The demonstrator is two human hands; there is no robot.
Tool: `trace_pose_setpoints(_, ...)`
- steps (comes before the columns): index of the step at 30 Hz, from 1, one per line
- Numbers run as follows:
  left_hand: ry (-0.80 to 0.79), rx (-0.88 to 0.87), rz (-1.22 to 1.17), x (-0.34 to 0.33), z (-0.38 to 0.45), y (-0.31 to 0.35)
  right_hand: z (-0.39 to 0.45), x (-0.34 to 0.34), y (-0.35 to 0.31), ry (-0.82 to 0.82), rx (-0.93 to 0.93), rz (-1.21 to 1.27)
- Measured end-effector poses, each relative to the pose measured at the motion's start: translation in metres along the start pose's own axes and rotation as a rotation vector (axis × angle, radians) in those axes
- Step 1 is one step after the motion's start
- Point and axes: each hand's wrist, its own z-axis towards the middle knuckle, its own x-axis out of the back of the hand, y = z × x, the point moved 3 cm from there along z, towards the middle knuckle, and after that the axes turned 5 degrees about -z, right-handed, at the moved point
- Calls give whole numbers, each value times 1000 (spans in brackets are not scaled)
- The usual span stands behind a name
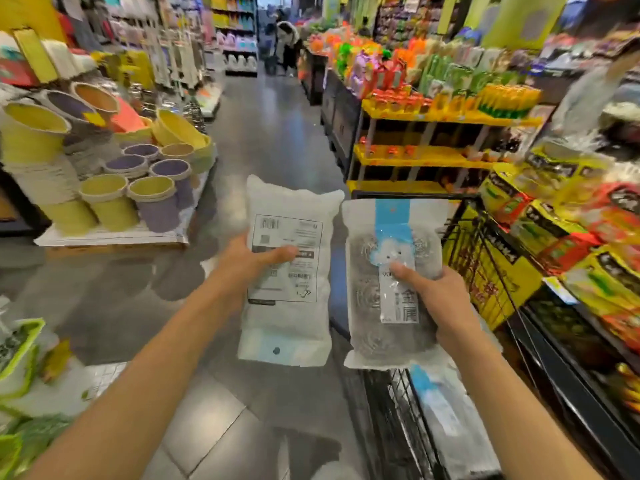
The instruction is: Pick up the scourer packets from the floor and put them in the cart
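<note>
Holding one scourer packet in each hand above the floor: left hand (249, 261) grips the back-facing packet (287, 271), right hand (433, 289) grips the front-facing packet (391, 285), fingers clamped. Both look ready to go next into the cart (398, 410), low right.

Both bare forearms extended forward, left hand (249, 263) and right hand (438, 294) level, side by side, thumbs on top, each gripping
</note>
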Motion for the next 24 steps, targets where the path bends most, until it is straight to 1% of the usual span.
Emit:
trace_pose_setpoints(3, -146, 55, 41, -52, 55, -8, 25, 39, 16, 133, -38, -1)
trace_pose_setpoints(8, -304, 66, 80, -148, 133, -24, 69, 103, 49, 334, -117, 25)
trace_pose_setpoints(13, -512, 127, 157, -237, 192, -48, 96, 155, 82, 468, -226, -15)
trace_pose_setpoints(15, -586, 154, 204, -270, 209, -59, 98, 172, 97, 529, -289, -57)
trace_pose_setpoints(19, -669, 195, 280, -327, 236, -94, 88, 196, 131, 637, -455, -116)
trace_pose_setpoints(22, -795, 223, 340, -372, 257, -118, 88, 208, 153, 705, -570, -136)
trace_pose_setpoints(24, -878, 238, 373, -398, 272, -136, 91, 212, 172, 738, -630, -204)
